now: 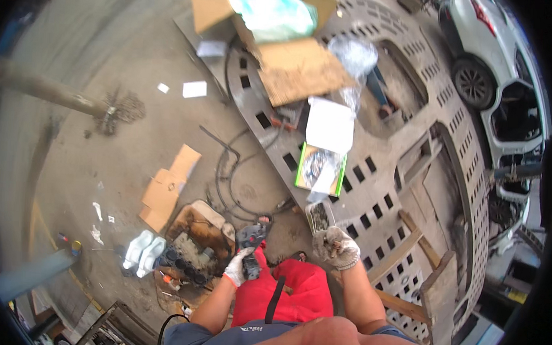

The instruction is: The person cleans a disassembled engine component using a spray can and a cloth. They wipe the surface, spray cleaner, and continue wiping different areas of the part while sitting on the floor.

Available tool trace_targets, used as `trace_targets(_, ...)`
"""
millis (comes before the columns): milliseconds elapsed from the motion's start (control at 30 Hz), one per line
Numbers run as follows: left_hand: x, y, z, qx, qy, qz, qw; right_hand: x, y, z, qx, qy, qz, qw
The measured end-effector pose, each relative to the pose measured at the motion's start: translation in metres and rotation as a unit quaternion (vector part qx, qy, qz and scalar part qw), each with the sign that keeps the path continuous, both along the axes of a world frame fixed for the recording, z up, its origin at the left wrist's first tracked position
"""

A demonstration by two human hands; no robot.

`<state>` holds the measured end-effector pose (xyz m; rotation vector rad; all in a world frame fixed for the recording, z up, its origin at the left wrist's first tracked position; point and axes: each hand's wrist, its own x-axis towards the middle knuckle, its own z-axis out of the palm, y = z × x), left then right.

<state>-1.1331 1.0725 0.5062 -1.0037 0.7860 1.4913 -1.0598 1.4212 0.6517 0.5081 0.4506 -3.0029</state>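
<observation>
My left hand [236,269], in a white glove, is closed around a dark grey and black power tool [251,239] in front of my red trousers. Its exact kind is hard to tell. My right hand [345,253] wears a soiled white glove and sits with its fingers curled at the near side of a small metal tray [312,217]. Small brownish pieces show at those fingers, too small to name. Dark small bits lie in the tray, on the corner of a slotted metal platform [365,205].
An engine part [191,249] stands on the floor at left, beside two white bottles [144,253] and flattened cardboard [168,189]. A black hose [220,169] curls across the floor. On the platform are an open green-edged box [320,168] and a large carton [300,71]. A white car [482,55] stands far right.
</observation>
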Motion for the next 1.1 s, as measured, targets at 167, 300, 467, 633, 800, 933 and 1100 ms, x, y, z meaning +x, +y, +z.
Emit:
trace_targets(167,-0.064,-0.05,0.074,-0.147,0.126,0.054,0.98,-0.102,-0.023,0.117,-0.024,0.176,0.094,0.98)
trace_targets(300,-0.034,-0.137,0.071,-0.154,0.086,0.249,0.952,-0.136,-0.028,0.171,-0.008,0.169,0.206,0.964)
trace_targets(467,0.09,-0.22,0.101,-0.321,0.166,0.535,0.763,-0.154,-0.032,0.172,0.035,0.094,0.286,0.953)
trace_targets(633,0.196,-0.233,0.184,-0.383,0.167,0.657,0.627,-0.139,0.006,0.129,0.024,0.012,0.318,0.948)
trace_targets(800,0.314,-0.233,0.212,-0.524,-0.043,0.786,0.325,-0.113,0.003,0.123,0.007,0.045,0.352,0.935)
trace_targets(933,0.401,-0.19,0.209,-0.472,-0.143,0.85,0.183,-0.105,-0.002,0.095,-0.013,0.008,0.428,0.904)
trace_targets(1100,0.513,-0.137,0.152,-0.416,-0.223,0.878,0.078,-0.113,-0.065,0.092,-0.035,-0.041,0.549,0.834)
